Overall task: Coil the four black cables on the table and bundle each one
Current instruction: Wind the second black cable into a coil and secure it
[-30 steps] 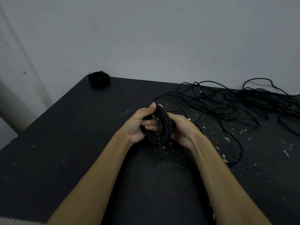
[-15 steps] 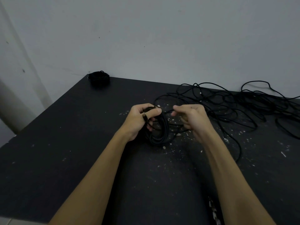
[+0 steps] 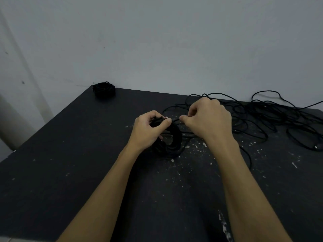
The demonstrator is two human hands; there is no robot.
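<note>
The left hand (image 3: pixel 148 130) grips the upper part of a thick black coil (image 3: pixel 170 142), thumb and fingers curled round its strands, while the coil's lower edge rests on the bench (image 3: pixel 78 154) near its middle. The right hand (image 3: pixel 208 119) pinches a single strand of cable just beside the coil, fingers curled in; which strand of the loose tangle (image 3: pixel 262 119) it leads back to cannot be told.

This looks like the winding stage, with a good length not yet gathered. To do it well, the left hand should keep a firm hold so the turns do not spring apart, and the right should feed each loop at the same size as the rest, letting the strand slide through the fingers so that twists run out. Pulling hard risks dragging the whole tangle from the far right part of the bench.

One finished bundle (image 3: pixel 104 89) sits at the far left corner.
</note>
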